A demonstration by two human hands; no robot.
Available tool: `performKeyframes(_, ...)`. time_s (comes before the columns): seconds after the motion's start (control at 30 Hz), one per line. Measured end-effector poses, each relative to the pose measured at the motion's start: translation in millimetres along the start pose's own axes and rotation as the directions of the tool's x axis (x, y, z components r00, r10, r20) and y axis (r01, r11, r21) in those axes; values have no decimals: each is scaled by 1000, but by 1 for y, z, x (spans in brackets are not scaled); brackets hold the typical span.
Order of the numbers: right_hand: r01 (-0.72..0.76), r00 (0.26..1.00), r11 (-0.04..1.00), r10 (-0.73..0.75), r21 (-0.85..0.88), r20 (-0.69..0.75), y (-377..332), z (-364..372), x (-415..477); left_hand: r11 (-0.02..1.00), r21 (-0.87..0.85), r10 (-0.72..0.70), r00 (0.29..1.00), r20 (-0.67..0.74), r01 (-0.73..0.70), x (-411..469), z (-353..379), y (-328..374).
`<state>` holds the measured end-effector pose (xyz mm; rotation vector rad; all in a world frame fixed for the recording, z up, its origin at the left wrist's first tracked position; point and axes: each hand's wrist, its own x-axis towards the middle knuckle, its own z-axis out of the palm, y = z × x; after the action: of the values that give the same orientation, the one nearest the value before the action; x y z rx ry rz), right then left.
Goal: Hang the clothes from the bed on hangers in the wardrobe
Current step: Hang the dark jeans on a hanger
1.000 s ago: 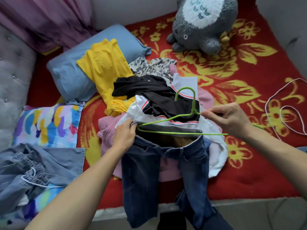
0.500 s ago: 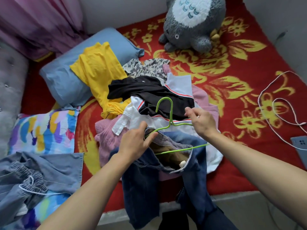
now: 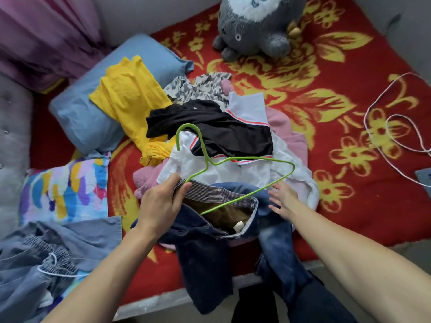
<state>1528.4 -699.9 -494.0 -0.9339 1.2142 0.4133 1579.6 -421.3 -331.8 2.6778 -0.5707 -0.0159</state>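
Observation:
Dark blue jeans [image 3: 205, 248] hang over the bed's front edge, waistband open toward me. My left hand [image 3: 161, 203] grips the striped inner waistband together with the left end of a green wire hanger [image 3: 235, 159], whose lower bar slants into the waist opening. To the right of the waistband my right hand [image 3: 283, 199] hovers with fingers spread, holding nothing. Behind the jeans is a pile of clothes: a white garment [image 3: 235, 171], a black top [image 3: 210, 127], a pink piece [image 3: 291, 134], a yellow shirt [image 3: 130, 101] and a patterned grey one [image 3: 198, 87].
A blue pillow [image 3: 81, 113] and a multicoloured pillow [image 3: 63, 190] lie at the left, with grey-blue clothes [image 3: 46, 257] in front. A grey plush toy [image 3: 258, 24] sits at the back. A white cable [image 3: 396, 136] loops on the red floral bedspread [image 3: 338, 101] at right.
My right hand has let go of the hanger and opened beside the jeans. The hanger has swung so its hook points left, with its lower bar in the waistband. The left hand still grips.

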Motion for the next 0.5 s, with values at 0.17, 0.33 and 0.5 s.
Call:
performKeyframes(0.17, 351, 936, 512, -207, -784, 284, 41, 20, 2, 993, -97, 69, 998, -6, -69, -6, -8, 2)
performKeyframes(0.33, 330, 904, 534, -415, -779, 99, -4, -21, 16, 990, -65, 136, 980, 144, -128, -14, -14, -24)
performKeyframes(0.5, 530, 671, 248, -707, -811, 222, -81, -40, -25, 994, -65, 101, 961, 256, -87, -23, 3, -18)
